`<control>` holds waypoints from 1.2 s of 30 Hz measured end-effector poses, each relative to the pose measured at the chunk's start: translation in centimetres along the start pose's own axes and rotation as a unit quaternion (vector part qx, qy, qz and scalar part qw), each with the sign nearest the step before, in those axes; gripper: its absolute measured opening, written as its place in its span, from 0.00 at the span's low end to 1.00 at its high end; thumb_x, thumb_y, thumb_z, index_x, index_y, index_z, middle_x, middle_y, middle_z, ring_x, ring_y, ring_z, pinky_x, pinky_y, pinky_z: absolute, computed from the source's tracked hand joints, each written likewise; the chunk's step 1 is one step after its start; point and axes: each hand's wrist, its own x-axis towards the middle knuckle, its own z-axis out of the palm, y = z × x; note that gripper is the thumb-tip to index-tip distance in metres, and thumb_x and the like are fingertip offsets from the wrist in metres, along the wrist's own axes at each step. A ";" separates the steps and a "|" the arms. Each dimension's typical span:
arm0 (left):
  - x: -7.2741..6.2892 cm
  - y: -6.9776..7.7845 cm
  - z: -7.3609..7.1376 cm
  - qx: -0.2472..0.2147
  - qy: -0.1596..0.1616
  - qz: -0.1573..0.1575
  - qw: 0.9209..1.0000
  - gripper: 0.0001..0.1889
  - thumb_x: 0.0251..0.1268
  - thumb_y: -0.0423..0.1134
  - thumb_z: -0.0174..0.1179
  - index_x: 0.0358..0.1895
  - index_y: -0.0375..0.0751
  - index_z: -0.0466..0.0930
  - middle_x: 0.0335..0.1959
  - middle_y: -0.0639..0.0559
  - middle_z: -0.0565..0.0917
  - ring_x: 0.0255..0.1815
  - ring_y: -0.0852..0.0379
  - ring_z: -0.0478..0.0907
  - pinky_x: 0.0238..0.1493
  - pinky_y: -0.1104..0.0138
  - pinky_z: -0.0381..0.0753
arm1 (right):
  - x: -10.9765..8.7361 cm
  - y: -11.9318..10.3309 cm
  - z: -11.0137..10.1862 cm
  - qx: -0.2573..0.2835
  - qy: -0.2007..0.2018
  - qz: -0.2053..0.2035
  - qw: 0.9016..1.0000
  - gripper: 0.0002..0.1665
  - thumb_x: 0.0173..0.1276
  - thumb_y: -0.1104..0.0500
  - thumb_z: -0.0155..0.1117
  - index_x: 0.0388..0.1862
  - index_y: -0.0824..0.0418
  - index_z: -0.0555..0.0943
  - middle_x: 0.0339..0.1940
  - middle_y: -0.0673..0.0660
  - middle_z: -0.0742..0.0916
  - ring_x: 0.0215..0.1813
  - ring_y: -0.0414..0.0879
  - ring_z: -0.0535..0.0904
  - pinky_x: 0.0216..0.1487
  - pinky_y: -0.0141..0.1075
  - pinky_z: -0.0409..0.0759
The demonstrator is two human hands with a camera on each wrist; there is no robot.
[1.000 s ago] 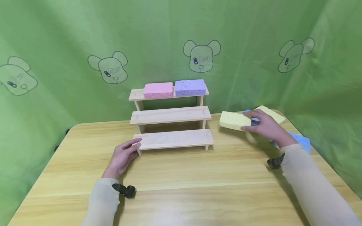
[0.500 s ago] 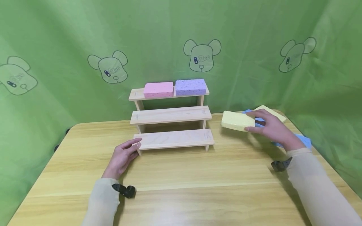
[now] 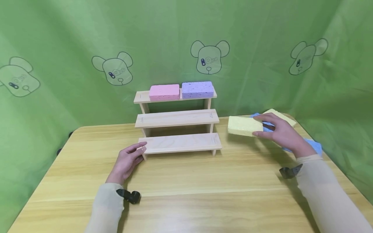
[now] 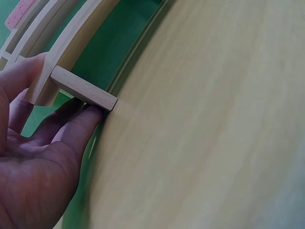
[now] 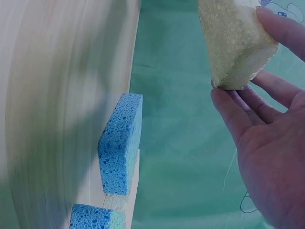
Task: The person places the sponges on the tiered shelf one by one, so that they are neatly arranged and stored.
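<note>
My right hand (image 3: 281, 131) pinches a yellow sponge (image 3: 244, 125) by its right end, thumb on the near side. The sponge hangs over the table, right of a three-tier wooden display stand (image 3: 177, 143). In the right wrist view the fingertips press the yellow sponge (image 5: 233, 43) from opposite sides. At the stand's lower left corner, my left hand (image 3: 128, 160) grips the end of the bottom step. The left wrist view has its fingers against the short wooden leg (image 4: 83, 87). On the top step lie a pink sponge (image 3: 164, 92) and a purple sponge (image 3: 197, 90).
Behind the right hand rests another yellow sponge (image 3: 281, 117). Blue sponges lie near it, one partly hidden by the hand and another blue sponge (image 3: 314, 146) beside the forearm. A green curtain (image 3: 163, 38) with bear prints hangs behind the wooden table (image 3: 189, 184).
My right hand shifted slightly right with the yellow sponge, then stayed almost still as the sponge tipped a little flatter. My left hand keeps its place on the stand.
</note>
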 end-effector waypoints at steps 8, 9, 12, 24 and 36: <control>0.0 0.0 -0.1 -0.004 -0.003 0.001 1.000 0.18 0.67 0.30 0.62 0.60 0.31 0.78 0.67 0.43 0.68 0.54 0.54 0.78 0.59 0.61 0.78 | -0.5 -0.7 0.1 0.009 0.016 -0.012 1.000 0.34 0.63 0.59 0.73 0.67 0.62 0.74 0.61 0.58 0.74 0.64 0.54 0.70 0.60 0.20 0.69; 0.0 0.0 -0.1 -0.004 -0.003 0.001 1.000 0.19 0.67 0.30 0.62 0.60 0.31 0.78 0.67 0.43 0.69 0.54 0.54 0.78 0.59 0.61 0.78 | -0.5 -0.8 0.2 0.014 0.019 -0.015 1.000 0.34 0.63 0.60 0.73 0.67 0.62 0.74 0.61 0.57 0.75 0.64 0.52 0.71 0.60 0.21 0.69; 0.1 0.0 -0.1 -0.005 -0.004 0.002 1.000 0.19 0.67 0.30 0.63 0.60 0.31 0.78 0.67 0.43 0.69 0.54 0.54 0.78 0.59 0.61 0.78 | -0.6 -1.0 0.2 0.026 0.029 -0.025 0.999 0.33 0.62 0.62 0.73 0.66 0.63 0.75 0.61 0.56 0.75 0.62 0.44 0.71 0.61 0.21 0.69; 0.1 -0.1 -0.2 -0.003 0.001 0.000 1.000 0.19 0.66 0.30 0.63 0.60 0.31 0.78 0.68 0.43 0.69 0.55 0.54 0.78 0.59 0.61 0.78 | -0.3 -2.9 0.2 0.050 0.031 -0.042 0.997 0.32 0.62 0.62 0.73 0.66 0.62 0.75 0.62 0.53 0.75 0.64 0.43 0.70 0.61 0.23 0.70; 0.1 -0.2 -0.3 0.004 -0.006 0.003 1.000 0.22 0.67 0.31 0.63 0.63 0.28 0.74 0.68 0.42 0.68 0.56 0.53 0.77 0.60 0.61 0.77 | 0.0 -4.5 0.6 0.064 0.017 -0.043 0.997 0.32 0.64 0.61 0.72 0.67 0.61 0.75 0.64 0.53 0.74 0.65 0.51 0.70 0.62 0.23 0.69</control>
